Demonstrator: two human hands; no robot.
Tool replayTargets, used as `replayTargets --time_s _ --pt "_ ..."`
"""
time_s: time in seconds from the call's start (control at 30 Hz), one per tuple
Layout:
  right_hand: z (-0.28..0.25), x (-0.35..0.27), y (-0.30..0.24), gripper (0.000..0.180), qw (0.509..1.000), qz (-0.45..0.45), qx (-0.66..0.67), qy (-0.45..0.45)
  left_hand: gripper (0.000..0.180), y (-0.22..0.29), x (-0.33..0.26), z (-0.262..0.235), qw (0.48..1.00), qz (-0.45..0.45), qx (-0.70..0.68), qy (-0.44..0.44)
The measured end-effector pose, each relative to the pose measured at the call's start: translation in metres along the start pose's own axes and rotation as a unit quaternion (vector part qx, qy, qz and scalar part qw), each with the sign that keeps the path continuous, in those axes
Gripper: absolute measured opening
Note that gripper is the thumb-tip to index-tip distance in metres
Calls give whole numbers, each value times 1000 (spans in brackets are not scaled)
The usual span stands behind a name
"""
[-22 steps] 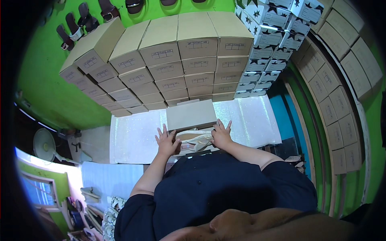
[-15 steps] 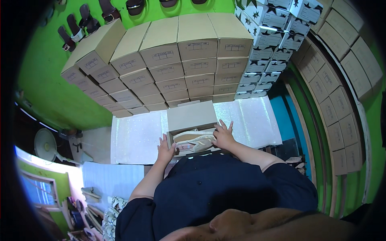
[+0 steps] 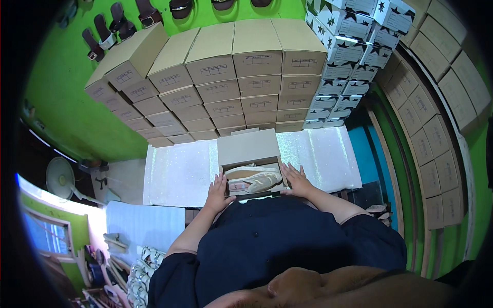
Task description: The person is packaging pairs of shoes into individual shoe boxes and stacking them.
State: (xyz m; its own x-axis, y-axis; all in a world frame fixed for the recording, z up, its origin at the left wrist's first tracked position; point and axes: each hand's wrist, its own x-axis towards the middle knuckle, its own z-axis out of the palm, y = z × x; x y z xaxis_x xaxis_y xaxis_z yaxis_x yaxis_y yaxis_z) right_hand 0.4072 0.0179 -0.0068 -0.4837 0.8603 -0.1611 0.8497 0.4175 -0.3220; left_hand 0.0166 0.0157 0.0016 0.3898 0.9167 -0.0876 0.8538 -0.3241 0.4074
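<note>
In front of me lies an open cardboard shoebox, its lid (image 3: 248, 146) tipped back on the far side. A pair of pale beige shoes (image 3: 254, 178) rests inside, side by side. My left hand (image 3: 219, 193) is spread against the box's left end. At the right end, my right hand (image 3: 297, 180) has its fingers stretched out along the wall. Neither hand grips anything. The near side of the box is close against my dark shirt and partly hidden.
The box sits on a table with a shiny white cover (image 3: 179, 172). Behind stand stacked brown shoeboxes (image 3: 213, 69) and star-patterned white boxes (image 3: 349, 49). Sandals (image 3: 149, 15) hang on the green wall. More boxes fill a rack (image 3: 421, 102) on the right; a fan (image 3: 60, 176) stands left.
My right hand has moved off the shoes to the box's right end. My left hand has stayed at the left end. The view has shifted slightly.
</note>
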Motion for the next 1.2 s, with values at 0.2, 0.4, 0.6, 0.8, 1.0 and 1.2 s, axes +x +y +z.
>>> replayTargets --time_s 0.2,0.4,0.6,0.8,1.0,1.2 --pt "2 15 -3 83 995 60 59 53 76 -3 10 10 999 -13 -27 22" --pt "9 19 0 77 992 72 98 39 67 -2 12 12 997 -16 -51 56" --pt "-11 24 -9 78 995 92 34 -34 66 2 12 9 998 -36 -41 41" --pt "-26 64 7 79 973 163 163 11 67 3 11 7 998 -46 -28 32" --pt "-33 117 23 81 803 264 530 75 69 5 11 8 998 -51 -19 29" --pt "-26 126 30 72 725 183 659 79 70 -2 13 15 997 -47 -30 45"
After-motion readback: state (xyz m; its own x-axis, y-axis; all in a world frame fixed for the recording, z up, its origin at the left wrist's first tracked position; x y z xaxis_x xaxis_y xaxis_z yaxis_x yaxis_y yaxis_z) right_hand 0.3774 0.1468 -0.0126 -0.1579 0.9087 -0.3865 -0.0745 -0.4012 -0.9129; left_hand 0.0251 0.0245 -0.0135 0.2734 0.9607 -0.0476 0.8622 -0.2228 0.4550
